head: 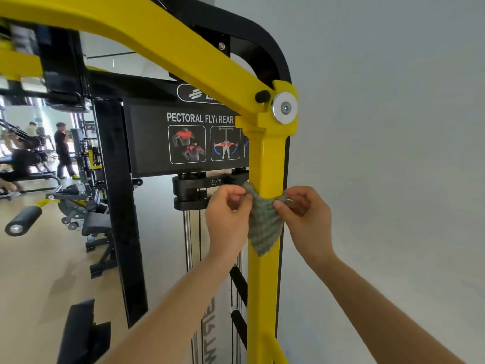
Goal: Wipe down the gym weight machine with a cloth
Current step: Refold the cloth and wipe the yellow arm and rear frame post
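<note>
Pinching cloth (263,224) against post (265,158): left hand (228,216), right hand (307,219), fingers (236,191) curled.

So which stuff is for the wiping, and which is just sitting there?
For the job: cloth, yellow post, left hand, right hand.
Just there: bench, roller, wall.

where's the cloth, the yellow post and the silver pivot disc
cloth (263,227), head view, on the hanging middle of the green fabric
yellow post (265,158), head view, on its front face above the cloth
silver pivot disc (285,108), head view, on its centre bolt
</note>
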A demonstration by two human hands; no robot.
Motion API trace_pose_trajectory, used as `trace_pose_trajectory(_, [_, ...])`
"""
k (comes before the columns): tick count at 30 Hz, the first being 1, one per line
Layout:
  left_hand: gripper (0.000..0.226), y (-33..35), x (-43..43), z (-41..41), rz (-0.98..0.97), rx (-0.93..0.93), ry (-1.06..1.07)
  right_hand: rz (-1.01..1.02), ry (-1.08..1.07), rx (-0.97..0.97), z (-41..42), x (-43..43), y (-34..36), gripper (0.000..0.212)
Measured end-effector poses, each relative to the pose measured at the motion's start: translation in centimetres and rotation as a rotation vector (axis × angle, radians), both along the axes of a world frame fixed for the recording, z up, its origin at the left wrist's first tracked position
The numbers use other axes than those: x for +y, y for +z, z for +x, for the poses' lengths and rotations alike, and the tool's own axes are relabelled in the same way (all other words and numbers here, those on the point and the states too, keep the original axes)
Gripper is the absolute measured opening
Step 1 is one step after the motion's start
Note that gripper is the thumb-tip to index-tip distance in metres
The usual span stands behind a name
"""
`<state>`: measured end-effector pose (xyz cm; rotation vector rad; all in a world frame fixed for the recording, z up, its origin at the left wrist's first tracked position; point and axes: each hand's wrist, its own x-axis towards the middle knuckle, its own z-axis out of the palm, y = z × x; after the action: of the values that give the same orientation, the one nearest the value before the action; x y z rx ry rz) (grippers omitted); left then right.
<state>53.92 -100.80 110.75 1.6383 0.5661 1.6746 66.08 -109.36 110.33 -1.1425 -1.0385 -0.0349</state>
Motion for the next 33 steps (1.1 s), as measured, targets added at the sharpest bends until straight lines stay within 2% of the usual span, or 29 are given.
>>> trace_pose_trajectory(4, [0.009, 3.2, 0.6, 0.2, 0.022, -0.041, -0.041, 0.050, -0.005, 0.008, 0.1, 0.5, 3.2, 0.023])
trace_pose_trajectory(10, [0.009, 7.9, 1.4, 0.4, -0.101, -0.133, -0.192, 0.152, -0.010, 0.077, -0.1, 1.4, 7.7, 0.027])
trace_pose_trajectory(17, [0.007, 9.4, 2.4, 0.7, -0.130, -0.155, -0.234, 0.245, -0.014, 0.152, -0.5, 2.1, 9.4, 0.024])
trace_pose_trajectory(22, [0.005, 8.0, 2.6, 0.4, -0.043, -0.087, -0.224, 0.224, -0.013, 0.090, -1.0, 1.8, 8.0, 0.023])
trace_pose_trajectory(26, [0.012, 5.0, 2.7, 0.0, 0.033, 0.033, -0.241, 0.120, -0.049, 0.006, -1.3, 1.4, 4.6, 0.033])
trace_pose_trajectory(29, [0.014, 1.8, 2.5, -0.5, 0.013, 0.087, -0.267, 0.048, -0.081, -0.027, -1.2, 0.9, 1.6, 0.036])
trace_pose_trajectory(33, [0.019, -3.4, 2.1, -1.1, -0.124, 0.175, -0.326, -0.084, -0.113, -0.068, -1.0, 0.3, -3.3, 0.036])
